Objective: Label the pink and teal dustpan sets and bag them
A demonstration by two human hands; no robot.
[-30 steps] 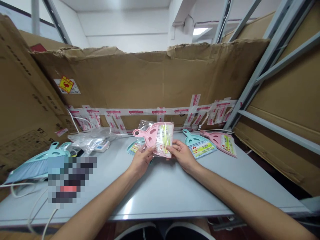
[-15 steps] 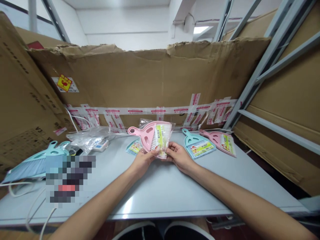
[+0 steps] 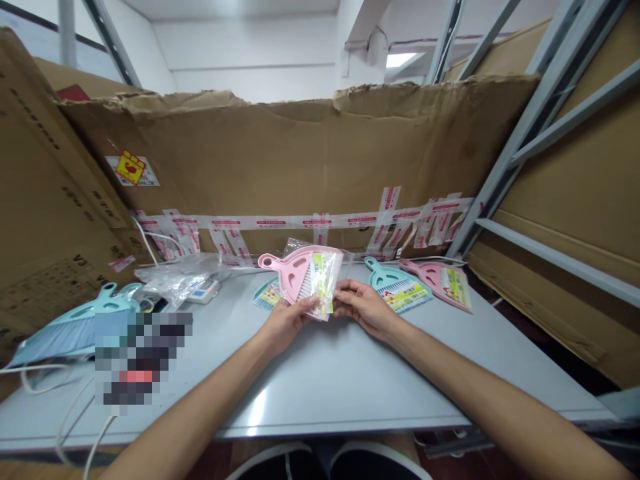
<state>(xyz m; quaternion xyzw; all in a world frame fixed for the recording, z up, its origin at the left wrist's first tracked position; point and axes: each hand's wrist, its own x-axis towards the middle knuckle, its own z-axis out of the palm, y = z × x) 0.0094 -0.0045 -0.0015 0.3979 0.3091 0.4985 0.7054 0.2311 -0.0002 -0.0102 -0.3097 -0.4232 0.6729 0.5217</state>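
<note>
A pink dustpan set (image 3: 295,272) with a white-bristled brush and a yellow-green label is inside a clear plastic bag, raised above the middle of the table. My left hand (image 3: 287,323) pinches its lower edge, thumb in front. At the bag's right edge, my right hand (image 3: 363,307) has its fingers closed on the plastic. Behind my left hand lies a teal packaged set (image 3: 267,295), partly hidden. To the right of my right hand are another teal dustpan set (image 3: 403,291) and a pink one (image 3: 443,281), both flat.
On the grey table (image 3: 310,393), the left side holds a larger teal dustpan and brush (image 3: 75,327), crumpled clear plastic (image 3: 175,277), a small white box (image 3: 204,292), white cables and a pixelated area. Cardboard (image 3: 280,160) stands behind; a metal frame (image 3: 510,157) rises at right.
My right hand has shifted slightly right, its fingers now at the bag's edge instead of over the lower right corner. The pink set has turned a little.
</note>
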